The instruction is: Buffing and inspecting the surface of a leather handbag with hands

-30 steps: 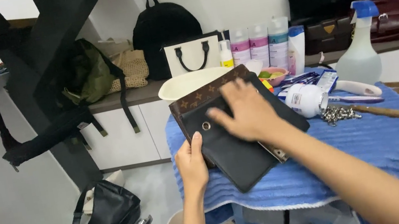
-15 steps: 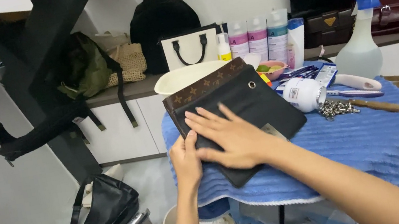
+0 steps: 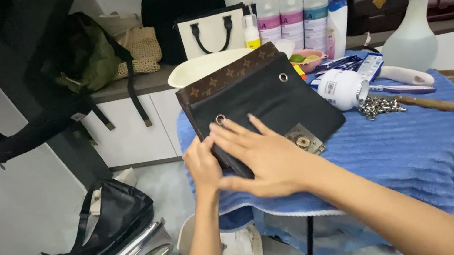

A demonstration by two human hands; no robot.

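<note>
— Two hands on one bag, seen from the head camera: the left hand (image 3: 204,167) pinches the near-left edge of the dark flap bag (image 3: 263,103), fingers curled narrow on it, and the right hand (image 3: 265,155) lies flat and spread wide on the flap, holding nothing.

— Where does the bag sit?

— On the blue towel (image 3: 402,147) that covers the small bench, directly under both hands, its patterned brown strip on the far side and a metal clasp (image 3: 304,140) just right of the right hand.

— Any containers?

— Beyond the hands, a cream basin (image 3: 201,67) behind the bag; I cannot tell what is in it. A small pink bowl (image 3: 309,61) holds something green. Below the hands, on the floor, a pale bin (image 3: 242,254) with white crumpled material inside.

— What crowds the bag?

— To the right of the hands: a white jar (image 3: 343,88) on its side, a metal chain (image 3: 380,106), a wooden-handled brush (image 3: 432,103) and a spray bottle (image 3: 415,37). Far left, a black bag (image 3: 103,234) on the floor.
</note>
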